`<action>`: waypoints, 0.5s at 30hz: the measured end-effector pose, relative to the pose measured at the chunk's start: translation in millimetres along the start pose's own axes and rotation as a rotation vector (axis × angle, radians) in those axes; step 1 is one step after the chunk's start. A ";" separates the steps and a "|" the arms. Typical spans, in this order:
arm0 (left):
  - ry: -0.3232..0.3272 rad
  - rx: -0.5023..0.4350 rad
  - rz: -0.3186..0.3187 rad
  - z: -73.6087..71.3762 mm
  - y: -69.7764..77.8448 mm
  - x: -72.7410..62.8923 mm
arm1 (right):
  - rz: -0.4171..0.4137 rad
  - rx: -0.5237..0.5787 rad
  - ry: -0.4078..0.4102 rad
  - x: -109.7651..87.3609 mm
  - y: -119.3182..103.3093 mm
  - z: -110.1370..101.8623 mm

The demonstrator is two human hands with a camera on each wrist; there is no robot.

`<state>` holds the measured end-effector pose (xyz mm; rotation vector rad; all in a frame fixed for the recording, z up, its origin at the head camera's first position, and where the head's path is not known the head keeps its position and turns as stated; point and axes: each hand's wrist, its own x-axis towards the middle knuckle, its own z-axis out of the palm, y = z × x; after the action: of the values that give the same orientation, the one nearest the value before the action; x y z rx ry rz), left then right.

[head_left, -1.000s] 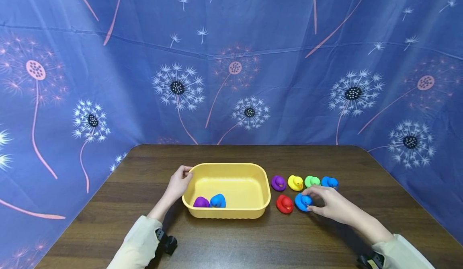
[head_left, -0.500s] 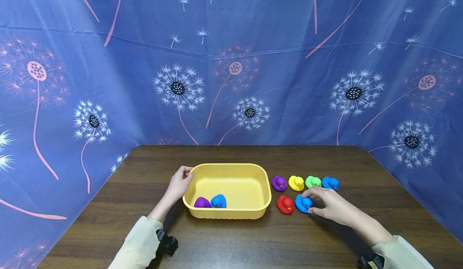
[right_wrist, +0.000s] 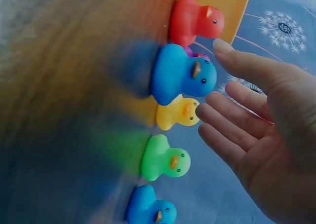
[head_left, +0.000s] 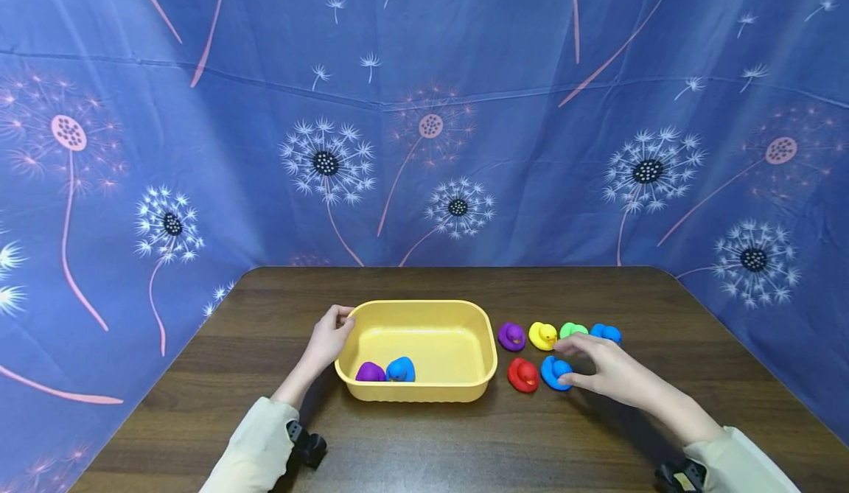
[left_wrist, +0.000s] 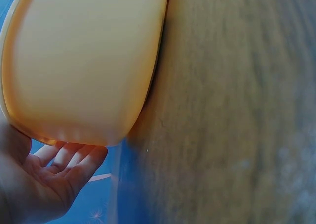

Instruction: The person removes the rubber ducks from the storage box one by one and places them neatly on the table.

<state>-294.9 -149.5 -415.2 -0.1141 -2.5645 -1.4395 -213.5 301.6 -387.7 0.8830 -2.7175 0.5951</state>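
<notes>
My left hand (head_left: 327,340) holds the left rim of a yellow plastic tub (head_left: 418,392); in the left wrist view its fingers (left_wrist: 81,167) lie against the outside of the end wall. A purple rubber duck (head_left: 370,372) and a blue one (head_left: 401,369) sit inside the tub near its front wall. On the right, my right hand (head_left: 617,372) hovers beside a blue rubber duck (head_left: 554,373) on the table, thumb and fingers spread apart. The right wrist view shows this blue duck (right_wrist: 170,76) with the fingertips near its head and nothing gripped.
Left of that blue duck stands a red duck (head_left: 522,375). Behind them runs a row: purple duck (head_left: 511,337), yellow duck (head_left: 543,336), green duck (head_left: 573,330), another blue duck (head_left: 606,332). The brown wooden table (head_left: 424,449) ends at a blue dandelion-print cloth (head_left: 530,132).
My right hand's fingers have opened away from the blue duck, which stays in place. The left hand and the tub have not moved noticeably.
</notes>
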 end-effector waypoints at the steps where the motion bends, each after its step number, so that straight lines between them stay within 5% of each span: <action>1: 0.000 0.001 0.001 -0.1 0.0 0.0 | -0.005 -0.012 0.007 1.1 -1.0 -0.7; 15: -0.003 -0.003 0.004 -1.0 1.1 -1.1 | -0.108 -0.066 0.112 23.5 -13.5 0.6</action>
<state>-293.4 -149.8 -414.0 -0.1217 -2.5631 -1.4425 -224.1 279.4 -376.3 0.9438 -2.5564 0.5144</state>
